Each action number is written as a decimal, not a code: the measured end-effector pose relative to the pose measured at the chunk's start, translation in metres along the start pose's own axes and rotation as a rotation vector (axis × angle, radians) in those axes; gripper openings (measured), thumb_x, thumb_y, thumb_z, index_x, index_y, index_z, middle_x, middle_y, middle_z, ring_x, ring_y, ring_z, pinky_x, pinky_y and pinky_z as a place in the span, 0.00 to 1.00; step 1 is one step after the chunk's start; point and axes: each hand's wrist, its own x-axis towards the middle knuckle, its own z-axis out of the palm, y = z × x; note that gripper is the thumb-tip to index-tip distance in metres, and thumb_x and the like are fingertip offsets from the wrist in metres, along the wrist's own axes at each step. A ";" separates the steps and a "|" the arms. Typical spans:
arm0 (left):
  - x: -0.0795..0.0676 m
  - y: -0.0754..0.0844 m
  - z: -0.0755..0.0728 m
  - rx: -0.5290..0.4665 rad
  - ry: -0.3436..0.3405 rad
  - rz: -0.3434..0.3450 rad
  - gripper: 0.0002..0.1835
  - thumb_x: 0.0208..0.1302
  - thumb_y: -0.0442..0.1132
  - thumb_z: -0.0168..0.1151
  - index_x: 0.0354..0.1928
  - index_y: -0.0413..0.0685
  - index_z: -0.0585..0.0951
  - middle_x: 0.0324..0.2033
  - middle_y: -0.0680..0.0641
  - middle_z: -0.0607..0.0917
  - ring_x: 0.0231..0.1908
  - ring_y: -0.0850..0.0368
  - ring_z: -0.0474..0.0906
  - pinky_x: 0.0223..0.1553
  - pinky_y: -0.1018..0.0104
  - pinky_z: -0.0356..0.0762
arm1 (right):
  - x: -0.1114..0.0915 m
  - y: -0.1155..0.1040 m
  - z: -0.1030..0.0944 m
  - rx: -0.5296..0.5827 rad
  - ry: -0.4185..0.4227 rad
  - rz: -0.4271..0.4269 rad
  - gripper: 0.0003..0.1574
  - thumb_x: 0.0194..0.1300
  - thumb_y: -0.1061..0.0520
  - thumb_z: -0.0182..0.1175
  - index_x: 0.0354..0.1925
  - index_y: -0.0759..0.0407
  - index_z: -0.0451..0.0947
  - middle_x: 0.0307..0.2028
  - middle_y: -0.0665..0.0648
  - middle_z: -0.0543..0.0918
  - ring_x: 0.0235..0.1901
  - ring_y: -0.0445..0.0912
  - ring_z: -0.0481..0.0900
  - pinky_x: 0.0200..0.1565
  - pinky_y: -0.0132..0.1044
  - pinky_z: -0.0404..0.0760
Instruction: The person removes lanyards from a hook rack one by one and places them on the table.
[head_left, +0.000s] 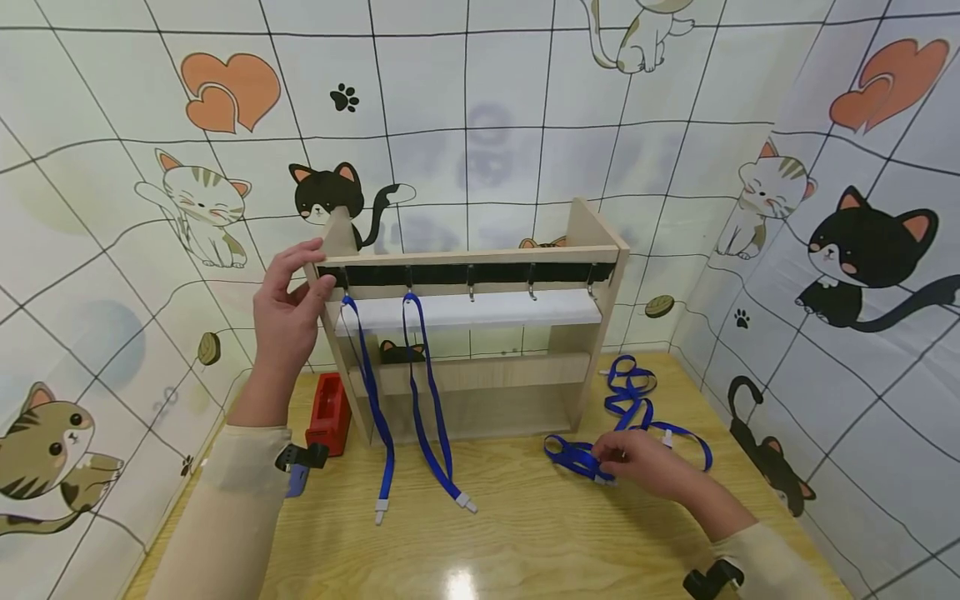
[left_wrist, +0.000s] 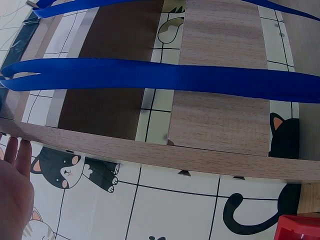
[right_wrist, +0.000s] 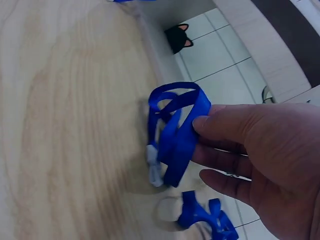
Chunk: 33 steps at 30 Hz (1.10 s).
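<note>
Two blue lanyards (left_wrist: 210, 80) dangle from hooks (head_left: 471, 287) on the rack (head_left: 472, 372), probably to avoid tangles. On my feed the left hand (head_left: 288, 312) clasps the rack's left side, thumb in front, steadying it I guess; right hand (head_left: 641, 458) pinches a bunched lanyard (right_wrist: 184, 145) by the rack's right foot.

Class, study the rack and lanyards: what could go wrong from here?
The lanyard pinched by the right hand is near loose blue straps, so they might snag when lifted. Hanging lanyards loop over small hooks; jolting the rack, gripped by the left hand, might shake one off.
</note>
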 end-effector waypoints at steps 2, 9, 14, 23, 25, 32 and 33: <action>0.000 0.000 0.000 0.000 0.000 0.003 0.18 0.76 0.27 0.69 0.64 0.36 0.84 0.71 0.45 0.82 0.73 0.49 0.74 0.59 0.72 0.83 | 0.001 0.005 0.004 -0.002 -0.011 0.014 0.07 0.75 0.64 0.71 0.49 0.58 0.88 0.40 0.46 0.86 0.39 0.36 0.82 0.39 0.36 0.85; 0.000 0.000 0.000 -0.003 0.002 0.006 0.18 0.76 0.27 0.69 0.64 0.35 0.83 0.71 0.44 0.82 0.73 0.49 0.75 0.59 0.73 0.84 | 0.004 0.017 0.016 -0.057 -0.014 0.008 0.07 0.75 0.65 0.71 0.49 0.59 0.88 0.40 0.48 0.88 0.38 0.36 0.82 0.39 0.35 0.85; 0.000 -0.003 0.000 -0.009 0.009 0.009 0.18 0.76 0.26 0.69 0.65 0.34 0.83 0.71 0.43 0.82 0.73 0.49 0.75 0.58 0.73 0.83 | 0.003 0.014 0.019 -0.042 0.003 0.011 0.08 0.75 0.64 0.71 0.50 0.60 0.87 0.40 0.48 0.87 0.39 0.36 0.82 0.40 0.35 0.85; 0.000 -0.004 0.000 -0.005 0.004 0.007 0.18 0.76 0.26 0.68 0.65 0.35 0.83 0.72 0.44 0.81 0.73 0.48 0.74 0.59 0.72 0.83 | 0.003 0.008 0.018 -0.012 0.040 0.005 0.07 0.77 0.63 0.70 0.51 0.60 0.86 0.40 0.46 0.87 0.39 0.37 0.82 0.39 0.35 0.85; 0.000 -0.005 0.000 -0.008 0.005 0.009 0.18 0.76 0.26 0.69 0.65 0.34 0.83 0.72 0.44 0.82 0.73 0.49 0.74 0.59 0.72 0.83 | 0.005 0.005 0.018 -0.005 0.061 0.005 0.07 0.77 0.64 0.69 0.51 0.60 0.86 0.40 0.47 0.87 0.38 0.37 0.82 0.39 0.35 0.85; -0.001 -0.006 -0.001 -0.020 0.005 0.011 0.18 0.76 0.26 0.69 0.65 0.35 0.83 0.71 0.44 0.82 0.72 0.48 0.75 0.59 0.72 0.84 | 0.019 -0.019 0.018 -0.015 0.261 -0.063 0.05 0.76 0.62 0.71 0.47 0.56 0.89 0.38 0.44 0.87 0.37 0.37 0.82 0.35 0.34 0.84; -0.001 -0.006 -0.001 -0.019 0.005 0.012 0.18 0.76 0.26 0.69 0.65 0.35 0.83 0.71 0.44 0.82 0.72 0.48 0.75 0.59 0.72 0.84 | 0.022 -0.024 0.019 -0.017 0.301 -0.078 0.05 0.75 0.62 0.72 0.47 0.55 0.89 0.38 0.43 0.87 0.37 0.36 0.82 0.35 0.34 0.84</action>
